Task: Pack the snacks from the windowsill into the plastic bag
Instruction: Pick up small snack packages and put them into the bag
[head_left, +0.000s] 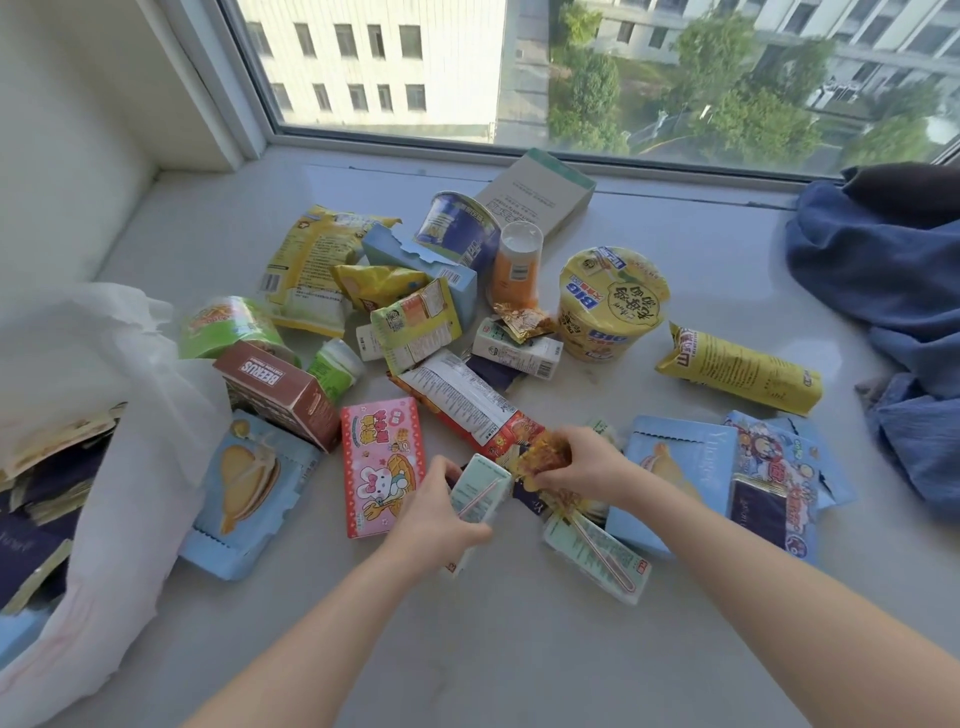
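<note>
The pale green drink carton (477, 492) is near the front edge of the windowsill (467, 654), with the left hand (441, 517) curled round it. Just beside it, the right hand (589, 467) pinches a crinkled orange packet (543, 453). Both are probably best lifted clear of the pile, then carried to the plastic bag (130, 405) lying open at the left edge.
</note>
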